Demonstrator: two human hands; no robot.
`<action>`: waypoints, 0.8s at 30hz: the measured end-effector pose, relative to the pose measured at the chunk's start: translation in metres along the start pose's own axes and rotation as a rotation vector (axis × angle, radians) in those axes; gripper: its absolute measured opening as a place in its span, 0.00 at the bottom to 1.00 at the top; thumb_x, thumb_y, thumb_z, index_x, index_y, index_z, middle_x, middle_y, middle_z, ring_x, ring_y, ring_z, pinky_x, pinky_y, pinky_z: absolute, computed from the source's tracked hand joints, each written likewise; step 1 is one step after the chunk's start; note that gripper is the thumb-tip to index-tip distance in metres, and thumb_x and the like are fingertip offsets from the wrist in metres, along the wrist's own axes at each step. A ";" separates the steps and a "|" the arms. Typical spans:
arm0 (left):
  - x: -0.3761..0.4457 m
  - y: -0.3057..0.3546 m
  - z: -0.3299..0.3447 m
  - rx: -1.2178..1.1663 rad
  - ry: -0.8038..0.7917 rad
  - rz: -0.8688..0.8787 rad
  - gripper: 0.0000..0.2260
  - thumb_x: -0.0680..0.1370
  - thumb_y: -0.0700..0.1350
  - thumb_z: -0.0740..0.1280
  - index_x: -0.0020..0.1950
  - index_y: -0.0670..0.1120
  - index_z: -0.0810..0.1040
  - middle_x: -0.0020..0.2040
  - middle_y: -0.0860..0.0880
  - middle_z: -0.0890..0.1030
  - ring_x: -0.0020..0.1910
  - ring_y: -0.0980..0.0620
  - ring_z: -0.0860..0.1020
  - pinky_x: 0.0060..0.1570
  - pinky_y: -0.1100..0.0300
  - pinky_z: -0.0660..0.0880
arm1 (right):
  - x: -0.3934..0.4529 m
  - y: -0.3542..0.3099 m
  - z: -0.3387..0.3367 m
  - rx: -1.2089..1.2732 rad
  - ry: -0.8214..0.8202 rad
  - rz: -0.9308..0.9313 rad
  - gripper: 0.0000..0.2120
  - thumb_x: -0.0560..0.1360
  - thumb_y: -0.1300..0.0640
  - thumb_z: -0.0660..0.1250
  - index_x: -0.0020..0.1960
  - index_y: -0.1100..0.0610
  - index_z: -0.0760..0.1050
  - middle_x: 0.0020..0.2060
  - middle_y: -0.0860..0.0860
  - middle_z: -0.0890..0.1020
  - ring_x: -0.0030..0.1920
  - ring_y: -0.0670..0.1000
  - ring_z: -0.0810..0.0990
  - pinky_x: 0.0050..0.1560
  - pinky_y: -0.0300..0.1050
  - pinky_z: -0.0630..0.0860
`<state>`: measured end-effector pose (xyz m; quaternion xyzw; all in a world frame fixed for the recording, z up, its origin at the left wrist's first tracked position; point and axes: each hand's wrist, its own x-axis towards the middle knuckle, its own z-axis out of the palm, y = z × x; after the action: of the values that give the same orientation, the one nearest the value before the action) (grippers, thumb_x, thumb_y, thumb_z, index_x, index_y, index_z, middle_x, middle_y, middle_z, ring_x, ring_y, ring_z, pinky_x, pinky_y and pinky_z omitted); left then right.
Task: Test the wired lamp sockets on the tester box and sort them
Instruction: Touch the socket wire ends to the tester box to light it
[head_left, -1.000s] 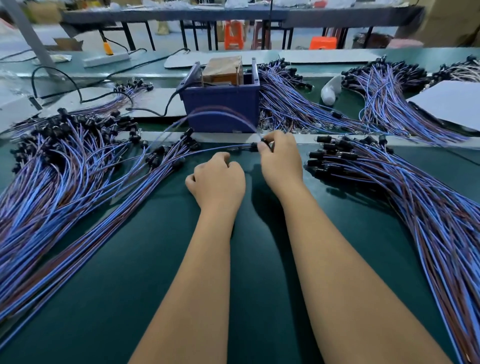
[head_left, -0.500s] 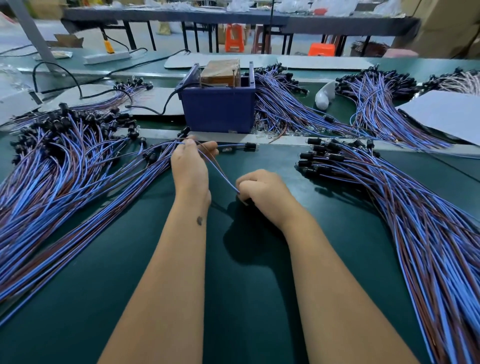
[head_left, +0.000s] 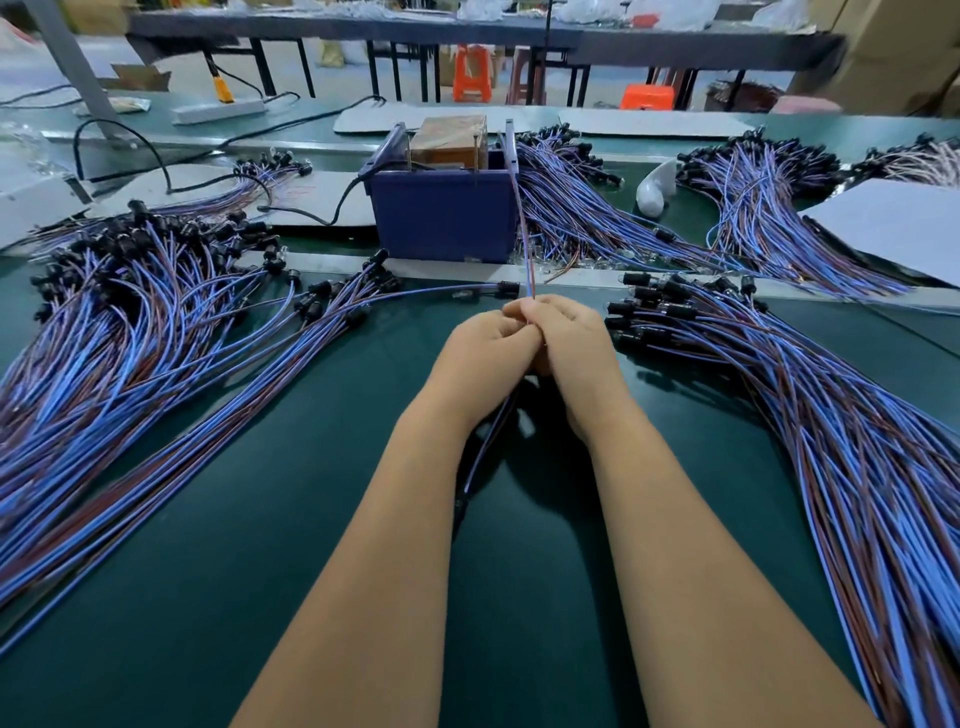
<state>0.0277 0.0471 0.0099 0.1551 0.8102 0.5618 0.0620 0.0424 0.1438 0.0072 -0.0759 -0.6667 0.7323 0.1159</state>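
Note:
The blue tester box (head_left: 441, 213) stands at the back middle of the green table, a brown block in its top. My left hand (head_left: 483, 353) and my right hand (head_left: 571, 343) are pressed together just in front of it, both closed on one wired lamp socket. Its blue and brown wire ends (head_left: 523, 223) rise from my fingers up to the box's right metal contact. The rest of the wire (head_left: 488, 447) hangs down between my wrists; its socket end is hard to make out. Another socket (head_left: 506, 289) lies alone on the table just beyond my fingers.
A big heap of wired sockets (head_left: 135, 322) fans out on the left, another heap (head_left: 810, 389) on the right. More bundles (head_left: 582, 208) lie behind the box, beside white sheets (head_left: 893, 223) and a white bulb-like piece (head_left: 655, 188). A power strip (head_left: 218, 110) lies far left.
My left hand left the heap on the left and came back to the middle. My right hand rose from the table. Both now meet on one wire whose ends reach the box.

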 end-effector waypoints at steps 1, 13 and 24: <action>0.000 -0.001 -0.001 -0.007 -0.008 0.006 0.15 0.71 0.49 0.61 0.34 0.40 0.81 0.38 0.44 0.83 0.39 0.48 0.80 0.47 0.54 0.75 | -0.001 0.000 -0.001 0.017 -0.013 -0.005 0.11 0.78 0.63 0.62 0.41 0.59 0.80 0.32 0.51 0.82 0.31 0.46 0.77 0.31 0.37 0.73; 0.000 -0.005 0.005 0.006 0.207 0.048 0.15 0.82 0.44 0.59 0.38 0.46 0.78 0.34 0.51 0.74 0.35 0.51 0.70 0.39 0.56 0.66 | -0.005 -0.001 0.000 -0.067 0.027 -0.127 0.09 0.80 0.63 0.62 0.50 0.60 0.82 0.36 0.46 0.82 0.32 0.35 0.77 0.34 0.27 0.70; 0.010 -0.025 -0.033 -0.160 0.553 -0.121 0.11 0.82 0.45 0.53 0.52 0.53 0.75 0.31 0.53 0.69 0.28 0.52 0.66 0.32 0.58 0.65 | -0.001 0.002 -0.003 -0.048 0.207 -0.098 0.13 0.83 0.58 0.56 0.46 0.54 0.79 0.22 0.42 0.63 0.23 0.42 0.59 0.25 0.34 0.59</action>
<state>0.0051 0.0132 -0.0008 -0.0579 0.7572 0.6403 -0.1158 0.0441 0.1463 0.0043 -0.1209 -0.6713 0.6980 0.2178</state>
